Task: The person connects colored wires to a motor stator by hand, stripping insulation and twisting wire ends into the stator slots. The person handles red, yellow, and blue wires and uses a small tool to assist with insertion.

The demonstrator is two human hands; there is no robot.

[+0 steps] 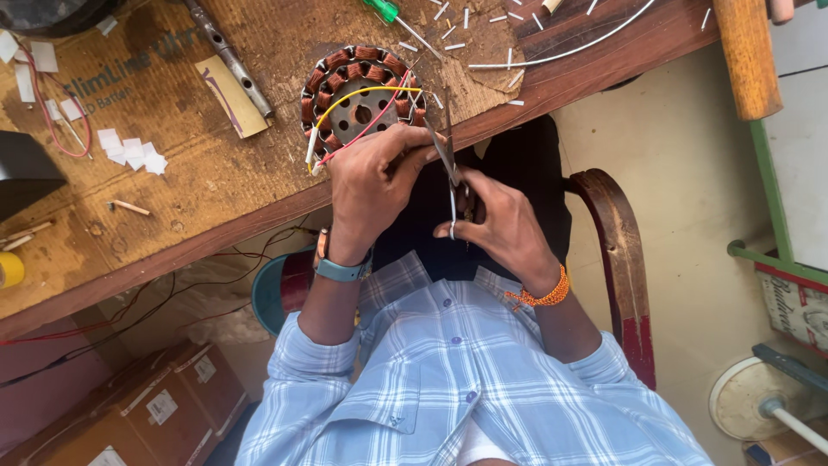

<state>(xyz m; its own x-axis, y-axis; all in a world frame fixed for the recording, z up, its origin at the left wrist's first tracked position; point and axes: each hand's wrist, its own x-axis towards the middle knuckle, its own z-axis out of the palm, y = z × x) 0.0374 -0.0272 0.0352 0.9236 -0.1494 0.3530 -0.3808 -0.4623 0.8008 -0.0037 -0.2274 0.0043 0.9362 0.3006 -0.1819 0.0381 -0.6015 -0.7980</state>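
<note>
A round motor stator [360,97] with copper windings lies at the edge of a cardboard-covered workbench [172,198]. Yellow, red and white wires [345,129] trail from it. My left hand [373,185], with a teal wristband, pinches the wire ends just below the stator. My right hand [500,226], with an orange thread bracelet, grips a pair of scissors [448,164] by the handles. The blades point up toward the wires beside my left fingers.
On the bench lie a metal tube [228,59], a yellow card [231,97], white paper bits [131,153], a green-handled screwdriver [398,21], cut sleeve pieces [457,26] and a wooden handle [746,56]. A chair arm [623,259] curves at my right. Cardboard boxes [164,406] sit on the floor.
</note>
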